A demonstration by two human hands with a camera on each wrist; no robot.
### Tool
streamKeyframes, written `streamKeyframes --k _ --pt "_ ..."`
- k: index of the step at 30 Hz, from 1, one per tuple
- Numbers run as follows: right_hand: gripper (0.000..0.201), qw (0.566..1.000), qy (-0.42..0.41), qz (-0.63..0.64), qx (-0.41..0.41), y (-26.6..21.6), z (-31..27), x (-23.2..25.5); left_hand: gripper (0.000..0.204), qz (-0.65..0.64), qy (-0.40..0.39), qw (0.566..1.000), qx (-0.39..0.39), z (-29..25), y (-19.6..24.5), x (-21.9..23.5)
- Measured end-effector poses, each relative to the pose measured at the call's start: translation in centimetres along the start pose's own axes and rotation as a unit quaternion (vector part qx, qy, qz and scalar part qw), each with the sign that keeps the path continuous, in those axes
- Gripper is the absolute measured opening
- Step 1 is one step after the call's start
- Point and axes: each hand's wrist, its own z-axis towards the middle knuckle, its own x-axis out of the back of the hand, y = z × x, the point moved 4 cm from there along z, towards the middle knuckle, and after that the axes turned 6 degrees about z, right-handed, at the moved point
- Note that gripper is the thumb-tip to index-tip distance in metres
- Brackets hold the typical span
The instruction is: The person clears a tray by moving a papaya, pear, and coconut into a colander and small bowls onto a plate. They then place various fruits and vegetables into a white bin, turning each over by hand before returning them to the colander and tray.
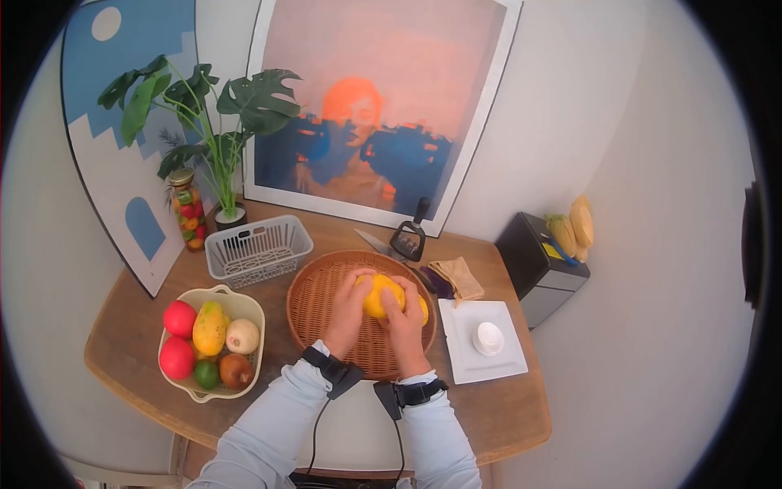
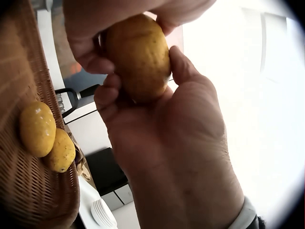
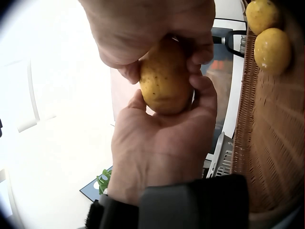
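Both hands hold one yellow mango-like fruit [image 1: 380, 297] above the round wicker basket [image 1: 303, 322]. My left hand [image 1: 345, 316] grips its left side and my right hand [image 1: 406, 328] its right side. In the left wrist view the fruit [image 2: 140, 57] sits between the curled fingers of the left hand [image 2: 167, 129] and the other hand above. In the right wrist view the right hand [image 3: 159, 138] cups the lower end of the fruit [image 3: 166, 81]. Two more yellow fruits [image 2: 38, 129] [image 3: 272, 51] lie touching inside the basket; the head view shows part of one [image 1: 423, 310].
A cream basket [image 1: 259, 314] of mixed fruit stands left, a grey plastic basket [image 1: 275, 265] behind it. White square plates [image 1: 464, 359] bear a small white stack [image 1: 488, 338]. Behind are a knife [image 1: 373, 242], a black-handled tool [image 1: 419, 213], cloth [image 1: 458, 279], a potted plant [image 1: 230, 216] and a jar [image 1: 189, 216].
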Motion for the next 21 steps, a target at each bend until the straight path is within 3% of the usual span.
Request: streamKeyframes --k 2,5,7,8,11,14,17,19,21 --pt "0.037 0.962 -0.007 -0.145 0.230 -0.2 0.3 0.0 0.030 0.004 0.024 0.998 0.056 -0.5 -0.2 -0.4" --pt "0.033 0.941 0.011 -0.218 0.259 -0.1 0.3 0.2 0.030 -0.020 0.036 0.992 0.115 -1.0 0.4 -0.8" --pt "0.033 0.997 0.046 -0.067 0.019 0.1 0.5 0.9 0.030 0.068 0.015 0.997 0.044 -0.8 0.2 -0.8" --pt "0.033 0.993 0.061 0.011 -0.103 0.4 0.2 0.9 0.029 0.110 0.005 0.994 0.008 -0.7 0.3 -0.9" --pt "0.035 0.997 0.057 0.015 -0.049 0.5 0.4 1.3 0.031 0.091 0.005 0.996 0.019 -1.0 0.4 -1.0" --pt "0.039 0.965 0.035 -0.155 0.208 0.3 0.7 0.8 0.033 0.032 -0.004 0.991 0.127 -0.9 -0.2 0.0" --pt "0.039 0.989 0.023 -0.082 0.118 1.1 0.3 0.7 0.034 0.006 0.042 0.990 0.137 -1.2 0.8 -0.3" --pt "0.039 0.998 0.036 -0.044 -0.041 1.1 0.1 1.2 0.036 -0.010 0.067 0.991 0.117 -1.2 1.0 -0.9" --pt "0.039 0.995 0.037 -0.091 -0.029 0.6 0.0 1.2 0.039 -0.034 0.066 0.991 0.109 -1.0 0.6 -0.9"
